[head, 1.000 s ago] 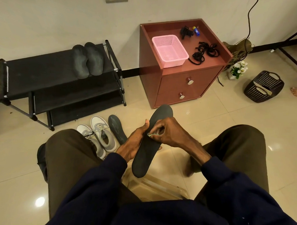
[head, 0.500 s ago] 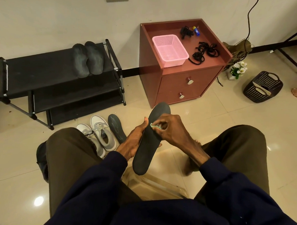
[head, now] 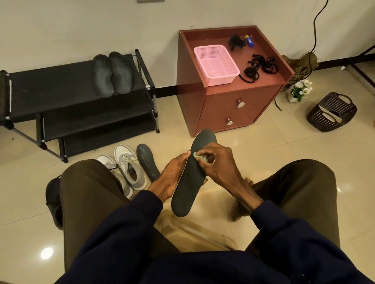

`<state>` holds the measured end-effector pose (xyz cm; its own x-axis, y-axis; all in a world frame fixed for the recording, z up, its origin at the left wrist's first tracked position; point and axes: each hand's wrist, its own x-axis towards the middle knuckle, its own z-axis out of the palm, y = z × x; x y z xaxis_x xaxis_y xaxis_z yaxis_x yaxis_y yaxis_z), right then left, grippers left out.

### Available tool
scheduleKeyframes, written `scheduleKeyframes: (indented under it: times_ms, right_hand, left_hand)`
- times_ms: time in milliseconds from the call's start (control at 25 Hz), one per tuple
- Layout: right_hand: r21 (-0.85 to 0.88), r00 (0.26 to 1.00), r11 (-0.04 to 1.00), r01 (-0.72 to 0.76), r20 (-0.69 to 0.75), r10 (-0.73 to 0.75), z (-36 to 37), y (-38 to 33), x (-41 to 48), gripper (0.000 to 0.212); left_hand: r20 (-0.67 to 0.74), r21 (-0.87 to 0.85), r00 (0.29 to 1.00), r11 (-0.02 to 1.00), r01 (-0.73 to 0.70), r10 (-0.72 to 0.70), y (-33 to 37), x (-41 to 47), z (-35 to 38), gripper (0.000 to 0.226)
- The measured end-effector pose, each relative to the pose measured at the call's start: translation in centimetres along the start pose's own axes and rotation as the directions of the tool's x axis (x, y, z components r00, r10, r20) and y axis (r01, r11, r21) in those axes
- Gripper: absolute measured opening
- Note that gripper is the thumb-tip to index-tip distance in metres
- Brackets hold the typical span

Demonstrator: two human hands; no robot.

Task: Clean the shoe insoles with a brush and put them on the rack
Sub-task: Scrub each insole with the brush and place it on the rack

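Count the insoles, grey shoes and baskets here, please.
Insoles: 4
Grey shoes: 2
Baskets: 2
Total: 8

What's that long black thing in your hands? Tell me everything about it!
It is a shoe insole, long, flat, matte black, rounded at both ends, with a thin pale rim on its left side. It hangs above the floor, far end toward the red cabinet. The left hand grips its left edge; the right hand pinches a small green brush against its upper part.
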<state>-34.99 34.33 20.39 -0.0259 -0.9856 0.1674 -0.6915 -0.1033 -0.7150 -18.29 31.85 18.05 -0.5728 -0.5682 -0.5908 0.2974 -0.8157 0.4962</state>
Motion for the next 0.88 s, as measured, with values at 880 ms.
scheduleKeyframes:
  times_ms: [880]
  right_hand:
    - [-0.14, 0.999, 0.99, -0.011, -0.051, 0.004, -1.0, -1.2, 0.8, 0.01]
  left_hand:
    - [-0.035, -0.04, 0.997, 0.997, -0.064, 0.063, 0.6, -0.6, 0.9, 0.039]
